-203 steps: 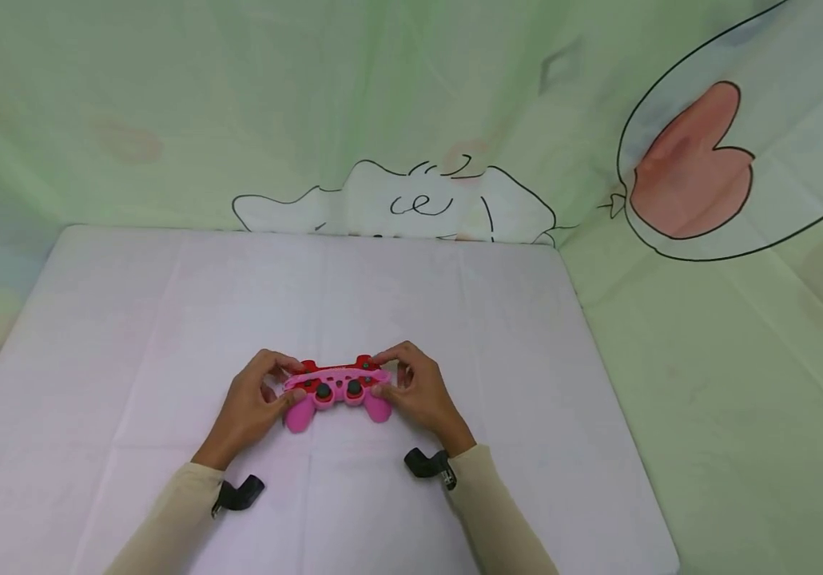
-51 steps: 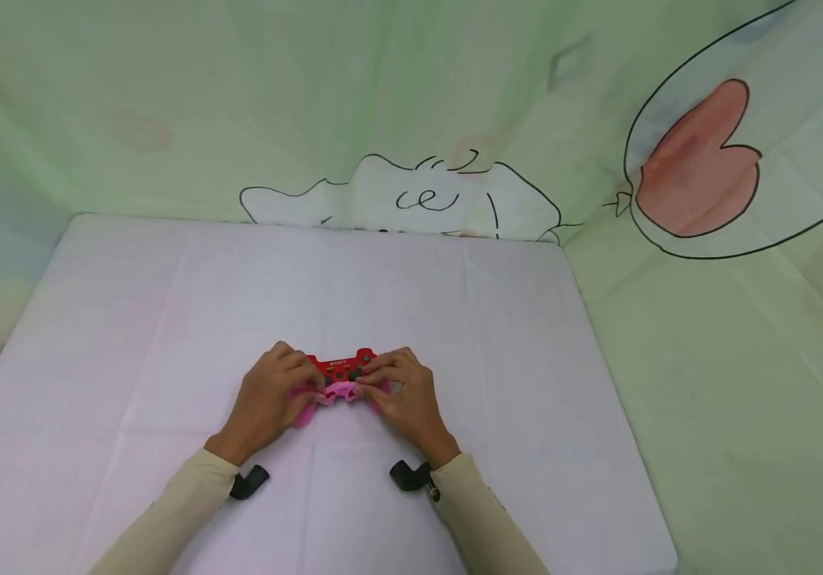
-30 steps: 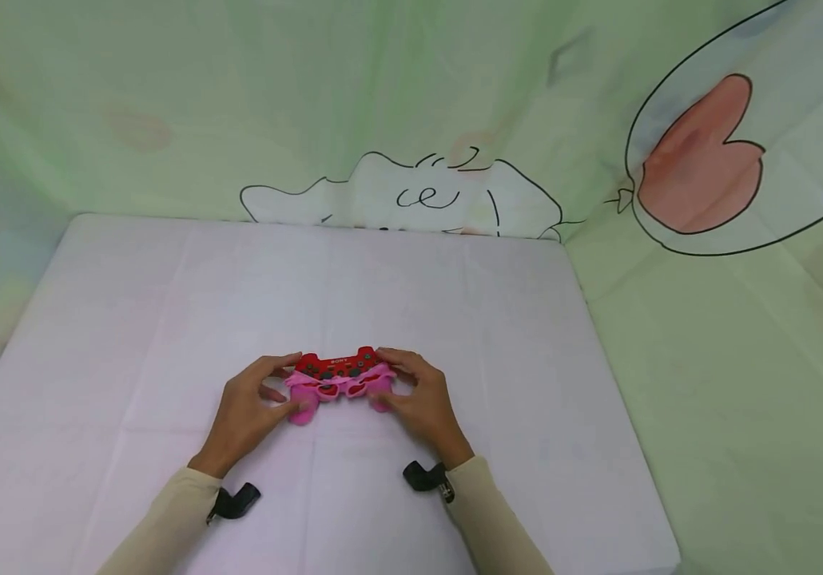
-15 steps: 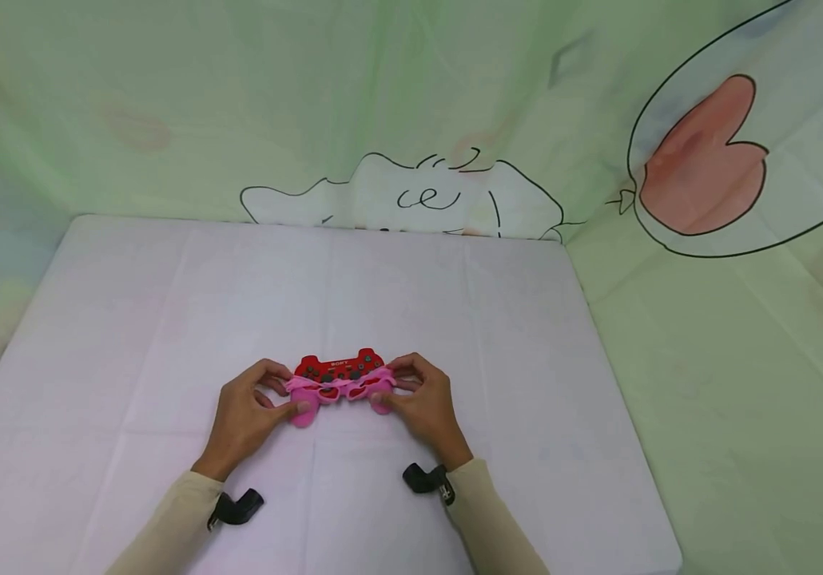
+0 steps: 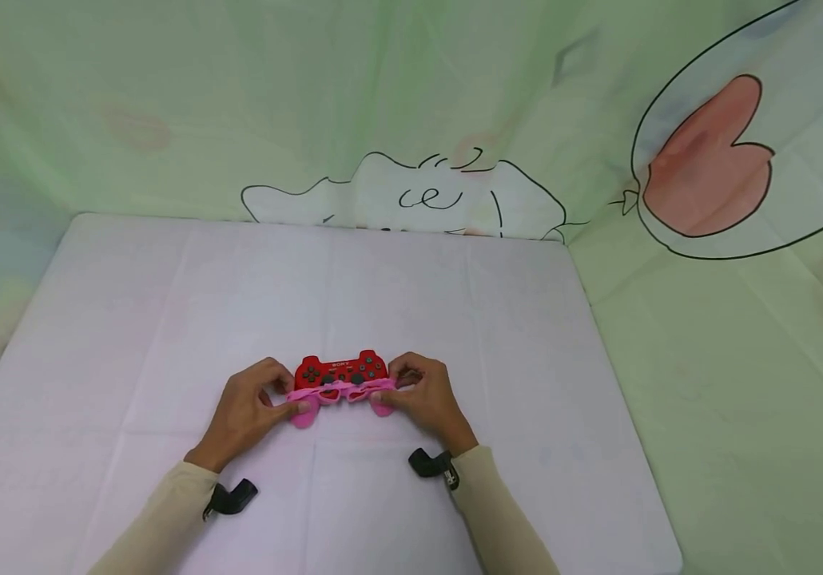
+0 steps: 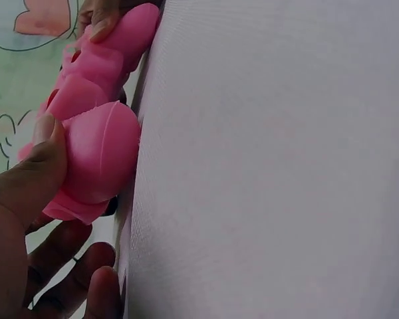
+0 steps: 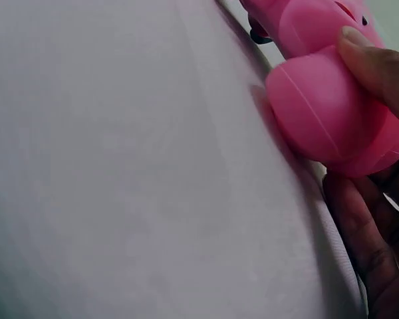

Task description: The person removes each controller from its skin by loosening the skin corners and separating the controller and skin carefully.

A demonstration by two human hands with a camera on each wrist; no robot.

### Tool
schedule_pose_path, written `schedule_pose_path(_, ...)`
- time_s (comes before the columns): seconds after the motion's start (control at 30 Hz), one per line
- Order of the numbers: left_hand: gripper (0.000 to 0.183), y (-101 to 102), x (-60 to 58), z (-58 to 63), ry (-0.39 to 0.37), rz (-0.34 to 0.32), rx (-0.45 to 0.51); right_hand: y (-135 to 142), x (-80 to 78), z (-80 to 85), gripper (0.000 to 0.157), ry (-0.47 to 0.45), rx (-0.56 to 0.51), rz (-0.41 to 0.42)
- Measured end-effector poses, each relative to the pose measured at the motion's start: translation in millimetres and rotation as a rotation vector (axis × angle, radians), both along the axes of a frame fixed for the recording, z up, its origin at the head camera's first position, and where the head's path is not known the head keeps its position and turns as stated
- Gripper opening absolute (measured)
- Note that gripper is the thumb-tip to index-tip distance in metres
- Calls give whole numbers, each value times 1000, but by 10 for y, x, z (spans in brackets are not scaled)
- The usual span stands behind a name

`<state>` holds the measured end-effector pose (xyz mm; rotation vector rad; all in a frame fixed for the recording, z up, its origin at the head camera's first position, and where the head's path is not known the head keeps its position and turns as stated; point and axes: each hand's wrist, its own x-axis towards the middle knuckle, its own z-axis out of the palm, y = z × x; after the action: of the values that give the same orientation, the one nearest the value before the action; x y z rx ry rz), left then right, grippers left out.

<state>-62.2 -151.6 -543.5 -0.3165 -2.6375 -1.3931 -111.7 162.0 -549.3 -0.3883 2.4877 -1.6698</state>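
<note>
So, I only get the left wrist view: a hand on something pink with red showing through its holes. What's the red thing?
Observer: In the head view, it's a game controller.

Visitor: Is all of it covered?

Observer: No, the head view shows its green-marked buttons bare, beyond the bunched pink cover.

Visitor: Any writing on it?

Observer: Yes, the head view shows SONY lettering near the controller's far edge.
</note>
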Motion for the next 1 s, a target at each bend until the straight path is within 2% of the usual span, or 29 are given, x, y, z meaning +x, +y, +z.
schedule_pose_path(0.07,37,12,23,-7,-15,12,-12,2,12,-1,38,1,23,-5)
schedule_pose_path(0.17,43,36,78,-17,-78,50,-22,-1,58,8,39,-19,52,-21)
schedule_pose_path(0.3,69,80,138,-13,-178,49,-29,0,147,51,62,-60,129,-12)
schedule_pose_path(0.4,89,117,173,-21,-177,5,-86,-3,187,80,80,-47,189,26)
schedule_pose_path(0.47,93,134,186,-27,-153,-15,-125,-3,191,78,80,-16,209,46)
schedule_pose_path(0.57,89,129,185,-36,-127,-16,-122,11,174,53,71,31,200,49)
schedule_pose_path(0.73,77,56,155,-26,-148,3,15,67,131,24,64,59,111,74)
schedule_pose_path(1.0,65,5,126,-20,-160,0,176,74,126,24,60,-12,-61,75)
